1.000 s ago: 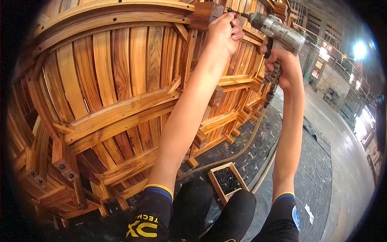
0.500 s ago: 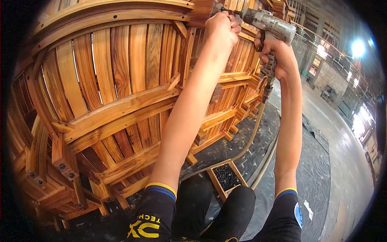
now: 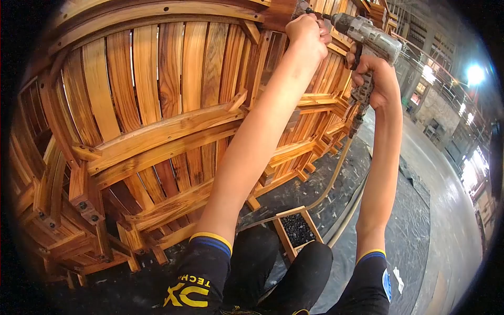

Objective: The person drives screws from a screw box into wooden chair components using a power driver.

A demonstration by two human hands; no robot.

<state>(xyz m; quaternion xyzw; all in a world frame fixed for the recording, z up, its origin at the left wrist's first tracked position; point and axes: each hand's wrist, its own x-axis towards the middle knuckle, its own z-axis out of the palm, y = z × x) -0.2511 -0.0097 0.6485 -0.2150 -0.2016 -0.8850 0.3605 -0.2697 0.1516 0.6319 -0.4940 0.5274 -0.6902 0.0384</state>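
My right hand (image 3: 379,76) is wrapped round the grip of a worn grey air impact driver (image 3: 370,37), a finger by its trigger. The driver lies almost level, its nose pointing left at the upper end of a wooden frame (image 3: 281,16). My left hand (image 3: 308,34) is closed at the driver's bit (image 3: 318,13), against the wood; what its fingers pinch is hidden. Brown slatted furniture pieces (image 3: 168,68) with curved rails fill the left side, stacked on their sides. Dark bolt heads (image 3: 83,205) show in some leg ends.
A yellowish air hose (image 3: 336,178) drops from the driver's grip to the floor. Between the wood and my knees sits a small wooden box (image 3: 281,236) of small black pieces of hardware (image 3: 296,229). Black sheeting (image 3: 394,226) covers the floor; bare concrete (image 3: 451,210) lies beyond.
The whole view has shifted slightly, so the furniture, driver and both hands appear a little further right. Both hands keep the same hold, with the bit still at the wood.
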